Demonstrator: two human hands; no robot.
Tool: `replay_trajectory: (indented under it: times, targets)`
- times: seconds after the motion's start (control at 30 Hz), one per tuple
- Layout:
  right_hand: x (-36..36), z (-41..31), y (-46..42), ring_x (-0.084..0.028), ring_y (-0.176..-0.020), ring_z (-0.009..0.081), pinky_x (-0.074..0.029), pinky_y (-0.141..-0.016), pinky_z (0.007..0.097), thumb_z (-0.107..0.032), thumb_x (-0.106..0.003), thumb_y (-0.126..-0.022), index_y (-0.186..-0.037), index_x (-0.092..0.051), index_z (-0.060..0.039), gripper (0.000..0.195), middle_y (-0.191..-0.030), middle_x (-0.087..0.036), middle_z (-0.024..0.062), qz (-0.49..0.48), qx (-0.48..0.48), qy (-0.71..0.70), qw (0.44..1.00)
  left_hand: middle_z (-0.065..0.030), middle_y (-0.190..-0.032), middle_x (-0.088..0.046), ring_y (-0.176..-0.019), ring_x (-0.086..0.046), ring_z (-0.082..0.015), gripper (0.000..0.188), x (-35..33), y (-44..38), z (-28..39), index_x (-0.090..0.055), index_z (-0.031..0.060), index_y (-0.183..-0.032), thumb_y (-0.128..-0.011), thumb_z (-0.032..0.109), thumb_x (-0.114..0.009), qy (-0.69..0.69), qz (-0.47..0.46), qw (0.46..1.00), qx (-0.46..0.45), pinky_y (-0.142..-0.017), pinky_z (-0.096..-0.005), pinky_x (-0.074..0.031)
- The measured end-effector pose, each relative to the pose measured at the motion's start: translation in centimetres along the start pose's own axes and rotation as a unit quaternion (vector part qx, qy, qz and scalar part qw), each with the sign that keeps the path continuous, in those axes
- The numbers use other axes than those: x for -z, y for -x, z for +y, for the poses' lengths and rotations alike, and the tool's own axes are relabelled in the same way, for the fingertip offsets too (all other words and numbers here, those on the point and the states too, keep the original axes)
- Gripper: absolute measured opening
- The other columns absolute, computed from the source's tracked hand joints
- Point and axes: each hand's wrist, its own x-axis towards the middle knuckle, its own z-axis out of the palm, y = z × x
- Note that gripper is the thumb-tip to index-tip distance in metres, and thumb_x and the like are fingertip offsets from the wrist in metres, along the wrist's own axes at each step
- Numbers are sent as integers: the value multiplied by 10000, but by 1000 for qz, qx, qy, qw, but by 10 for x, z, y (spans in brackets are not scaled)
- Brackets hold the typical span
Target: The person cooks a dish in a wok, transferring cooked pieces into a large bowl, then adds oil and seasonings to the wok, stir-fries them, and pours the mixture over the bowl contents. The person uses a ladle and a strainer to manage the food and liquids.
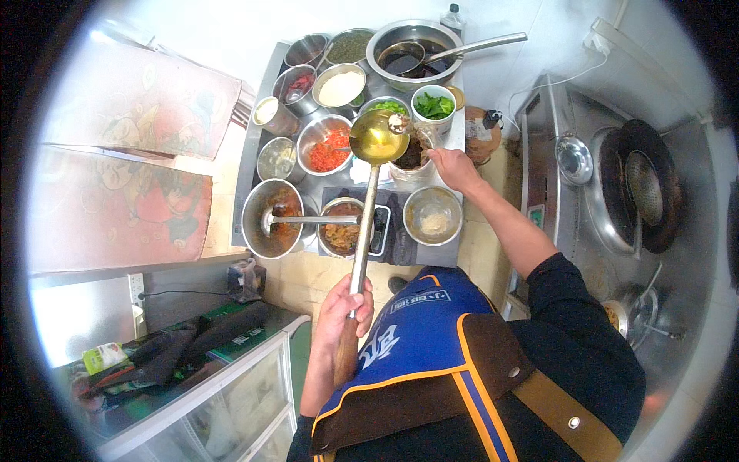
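Observation:
My left hand (348, 307) grips the handle of a long metal ladle (365, 237). Clear yellow liquid, which looks like oil, fills the ladle's bowl (378, 138) above the crowded steel table. My right hand (456, 168) pinches a small blurred utensil (424, 137) whose exact kind I cannot make out. A brown and whitish clump (398, 123) shows at its far end, over the ladle's rim. Just below that hand stands a pale tub (411, 173) with dark, crumbly contents. A metal bowl of chopped red pepper (330, 151) sits left of the ladle.
At the back, a large steel basin (378, 43) holds dark liquid and another ladle (479, 46). Nearer me are a pot with red-brown sauce (286, 202), a bowl with pale powder (433, 224) and a digital scale (379, 231). A wok (649, 186) rests at right.

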Motion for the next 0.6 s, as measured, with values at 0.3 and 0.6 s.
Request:
replay_trajectory:
  times: [0.3, 0.6]
  targets:
    - [4, 0, -11, -640, -823, 462, -502, -738, 539, -335, -414, -1025, -868, -665, -2, 445, -854, -655, 276, 9, 46, -40, 998, -44, -631, -482, -415, -455, -140, 232, -3, 4, 2, -494, 17, -1091, -908, 150, -548, -19, 17, 1000, 7, -388, -249, -383]
    - [-14, 15, -14, -642, -873, 450, -496, -777, 474, -418, -386, -1037, -920, -656, 32, 538, -862, -646, 300, -74, -50, -152, 984, -34, -619, -475, -411, -448, -134, 248, -14, 6, 8, -500, 30, -1085, -892, 166, -575, -33, 24, 999, 12, -381, -243, -370]
